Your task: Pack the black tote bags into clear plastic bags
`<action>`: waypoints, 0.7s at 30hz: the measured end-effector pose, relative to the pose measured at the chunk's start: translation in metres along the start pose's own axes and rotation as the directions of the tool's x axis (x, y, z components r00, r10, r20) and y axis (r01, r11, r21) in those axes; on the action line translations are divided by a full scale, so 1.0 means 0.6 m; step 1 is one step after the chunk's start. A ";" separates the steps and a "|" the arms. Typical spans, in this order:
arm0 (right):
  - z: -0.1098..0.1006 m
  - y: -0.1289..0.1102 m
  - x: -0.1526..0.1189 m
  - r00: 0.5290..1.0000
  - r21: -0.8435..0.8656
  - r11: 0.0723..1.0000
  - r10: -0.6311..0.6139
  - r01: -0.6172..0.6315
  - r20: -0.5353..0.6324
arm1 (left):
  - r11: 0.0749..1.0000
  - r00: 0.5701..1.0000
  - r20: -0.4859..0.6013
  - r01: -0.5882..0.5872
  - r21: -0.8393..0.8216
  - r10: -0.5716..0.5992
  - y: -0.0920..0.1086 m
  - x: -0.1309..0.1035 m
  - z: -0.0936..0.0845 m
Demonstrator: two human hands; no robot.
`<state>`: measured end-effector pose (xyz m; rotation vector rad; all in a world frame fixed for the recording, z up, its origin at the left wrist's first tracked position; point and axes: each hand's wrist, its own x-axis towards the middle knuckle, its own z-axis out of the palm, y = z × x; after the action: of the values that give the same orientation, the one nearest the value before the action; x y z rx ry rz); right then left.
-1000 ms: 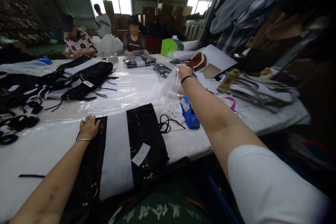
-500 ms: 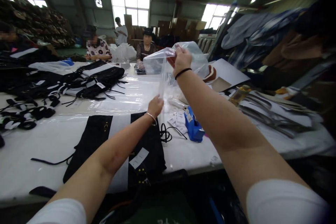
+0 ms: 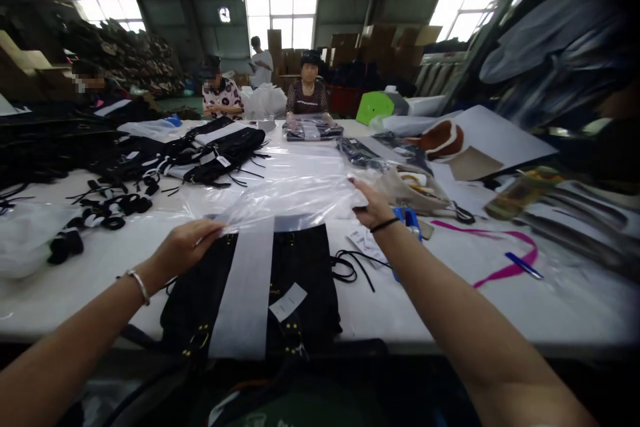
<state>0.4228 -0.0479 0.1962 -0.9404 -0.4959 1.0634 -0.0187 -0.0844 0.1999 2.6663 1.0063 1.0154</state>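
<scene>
Stretched between my two hands is a clear plastic bag. My left hand pinches its near left corner, fingers closed. At the right corner my right hand grips the same plastic between thumb and fingers. Below the bag's near edge lies a black bag with gold eyelets, flat on the white table. A strip of white paper runs down its middle, and a white tag rests on its front. Black cords trail out at its right side.
Black bags and rolled black straps cover the table's left. On the right are a magenta ribbon, a blue pen-like tool, a blue dispenser and a packed beige item. Co-workers sit across the table.
Both hands have come down and spread apart, the left moving left. The plastic, formerly held up high at the right, now stretches level above the black bag. The view has turned right.
</scene>
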 end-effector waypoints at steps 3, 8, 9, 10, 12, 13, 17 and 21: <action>-0.032 0.069 -0.052 0.984 0.186 0.973 0.152 -0.133 -0.091 | 0.980 0.985 0.035 0.171 -0.100 -0.168 0.028 -0.037 0.069; -0.038 0.175 -0.239 0.880 0.143 0.872 0.448 -0.469 0.155 | 0.956 0.966 0.028 0.258 -0.139 -0.256 0.096 -0.017 0.165; -0.030 0.189 -0.273 0.840 0.086 0.852 0.483 -0.516 0.248 | 0.965 0.972 0.061 0.234 -0.119 -0.228 0.107 -0.012 0.178; -0.021 0.198 -0.298 0.819 0.032 0.852 0.491 -0.522 0.296 | 0.973 0.975 0.106 0.204 -0.104 -0.193 0.117 -0.008 0.188; -0.002 0.208 -0.322 0.857 -0.052 0.894 0.441 -0.444 0.268 | 0.980 0.969 0.211 0.157 -0.121 -0.129 0.131 -0.004 0.200; 0.004 0.209 -0.322 0.890 -0.094 0.916 0.401 -0.390 0.218 | 0.975 0.959 0.260 0.157 -0.157 -0.112 0.135 -0.003 0.202; 0.009 0.214 -0.305 0.958 -0.213 0.946 0.270 -0.246 0.094 | 0.857 0.924 0.326 0.326 -0.399 -0.199 0.133 0.001 0.195; 0.010 0.237 -0.308 0.987 -0.299 0.946 0.150 -0.126 0.061 | 0.489 0.828 0.350 0.546 -0.680 -0.438 0.118 0.010 0.194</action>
<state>0.2657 -0.1875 0.0952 -1.2114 -0.6785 1.1790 0.0965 -0.1215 0.1365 1.5723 0.9395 0.8411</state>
